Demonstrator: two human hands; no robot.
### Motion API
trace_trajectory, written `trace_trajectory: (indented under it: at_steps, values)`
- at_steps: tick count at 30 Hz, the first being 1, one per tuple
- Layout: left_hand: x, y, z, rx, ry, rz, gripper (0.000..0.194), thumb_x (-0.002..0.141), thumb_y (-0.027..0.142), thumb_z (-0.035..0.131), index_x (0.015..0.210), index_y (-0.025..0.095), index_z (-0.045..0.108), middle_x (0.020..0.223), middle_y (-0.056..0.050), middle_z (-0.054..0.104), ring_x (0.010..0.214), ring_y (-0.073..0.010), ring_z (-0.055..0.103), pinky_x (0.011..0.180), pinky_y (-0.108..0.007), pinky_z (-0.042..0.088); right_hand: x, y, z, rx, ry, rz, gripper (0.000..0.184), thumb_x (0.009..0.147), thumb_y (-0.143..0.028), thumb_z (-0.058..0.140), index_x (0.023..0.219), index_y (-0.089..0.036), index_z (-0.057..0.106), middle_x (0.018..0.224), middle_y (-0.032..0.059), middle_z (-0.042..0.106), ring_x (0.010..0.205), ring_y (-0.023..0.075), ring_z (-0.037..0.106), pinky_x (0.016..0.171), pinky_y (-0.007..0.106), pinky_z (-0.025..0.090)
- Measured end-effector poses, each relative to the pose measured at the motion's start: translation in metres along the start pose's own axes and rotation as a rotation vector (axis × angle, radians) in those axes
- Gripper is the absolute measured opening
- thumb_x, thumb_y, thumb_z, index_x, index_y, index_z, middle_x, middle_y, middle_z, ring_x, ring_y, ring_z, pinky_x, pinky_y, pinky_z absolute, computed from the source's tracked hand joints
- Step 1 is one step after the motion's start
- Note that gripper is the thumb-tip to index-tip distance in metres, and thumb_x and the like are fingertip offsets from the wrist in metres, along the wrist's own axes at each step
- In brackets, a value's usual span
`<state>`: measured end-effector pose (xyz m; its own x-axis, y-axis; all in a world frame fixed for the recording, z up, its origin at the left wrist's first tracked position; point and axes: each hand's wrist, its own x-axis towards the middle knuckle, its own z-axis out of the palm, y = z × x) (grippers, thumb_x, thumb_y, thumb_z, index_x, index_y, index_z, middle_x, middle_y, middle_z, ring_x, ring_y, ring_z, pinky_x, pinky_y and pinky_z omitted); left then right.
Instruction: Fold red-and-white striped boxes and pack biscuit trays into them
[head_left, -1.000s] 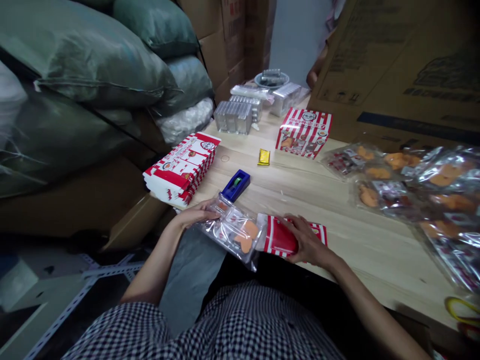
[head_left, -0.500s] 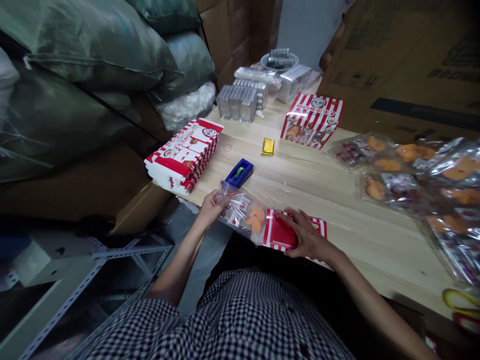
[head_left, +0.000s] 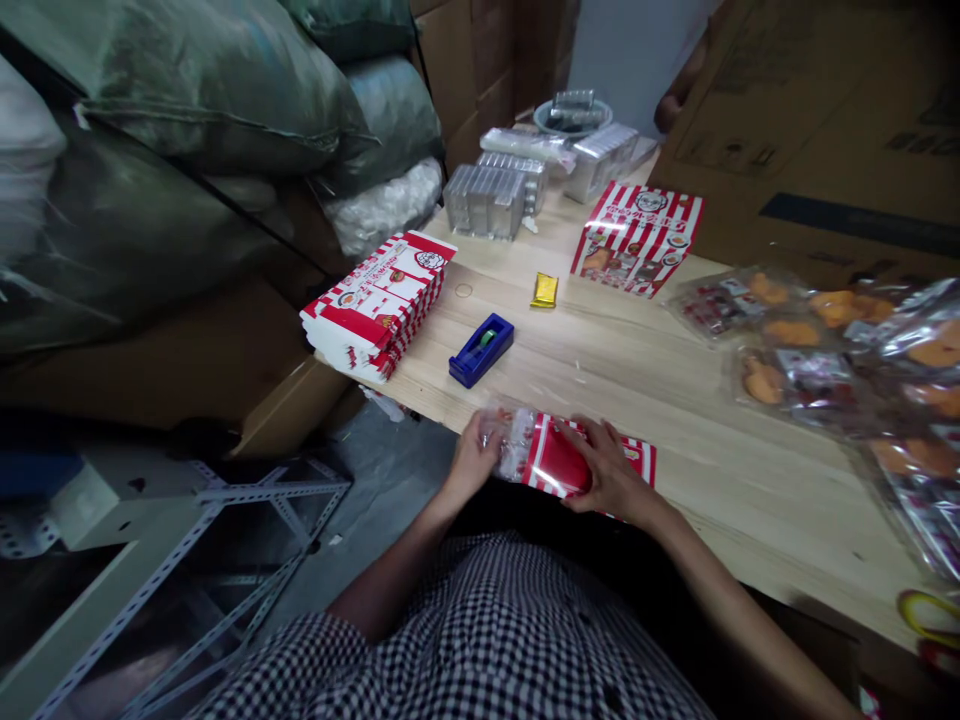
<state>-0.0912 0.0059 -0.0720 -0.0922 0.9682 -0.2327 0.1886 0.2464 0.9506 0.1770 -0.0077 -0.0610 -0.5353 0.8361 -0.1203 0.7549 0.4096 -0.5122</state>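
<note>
At the table's front edge lies a red-and-white striped box [head_left: 553, 456], its open end facing left. My right hand [head_left: 611, 468] is closed over it, thumb on the near side and fingers on the far side. A clear plastic pack [head_left: 516, 445] is partly inside the box, and its left end sticks out. My left hand [head_left: 474, 458] grips that end with fingers closed. Just beyond is a blue tape dispenser [head_left: 482, 350] with a green roll. Farther back lies a small gold packet [head_left: 545, 291].
A stack of flat striped boxes [head_left: 381, 300] stands at the left edge, and an upright striped box [head_left: 637, 238] at the back. Clear packs with orange pieces [head_left: 765, 380] lie right, near a big carton [head_left: 817, 130]. Clear plastic trays [head_left: 486, 202] stand behind; scissors [head_left: 930, 612] lie front right.
My left hand has moved right, sliding the clear pack most of the way into the striped box. The orange pieces are now hidden. My right hand stays on the box.
</note>
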Motion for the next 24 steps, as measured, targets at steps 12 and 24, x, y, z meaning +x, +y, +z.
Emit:
trace_trajectory:
  at_steps: [12, 24]
  values:
    - [-0.014, 0.059, -0.023, 0.180, -0.022, 0.274, 0.036, 0.093, 0.032, 0.057, 0.124, 0.020, 0.070, 0.111, -0.009, 0.074, 0.097, -0.0271, 0.067, 0.089, -0.038, 0.051, 0.006, -0.034, -0.012, 0.021, 0.285, 0.026, 0.120, 0.066, -0.044, 0.080, 0.158, -0.035, 0.004, 0.154, 0.0131, 0.021, 0.145, 0.0425, 0.024, 0.119, 0.064, 0.012]
    - [-0.025, 0.118, 0.037, 0.241, -0.042, 0.794, 0.060, 0.087, 0.030, 0.070, 0.143, 0.031, 0.049, 0.152, -0.011, 0.039, 0.142, -0.0308, 0.034, 0.115, -0.052, 0.032, 0.014, -0.052, 0.002, 0.141, 1.113, 0.119, 0.126, 0.062, -0.038, 0.086, 0.158, -0.033, 0.005, 0.145, 0.0147, 0.028, 0.135, 0.0396, 0.038, 0.105, 0.062, 0.040]
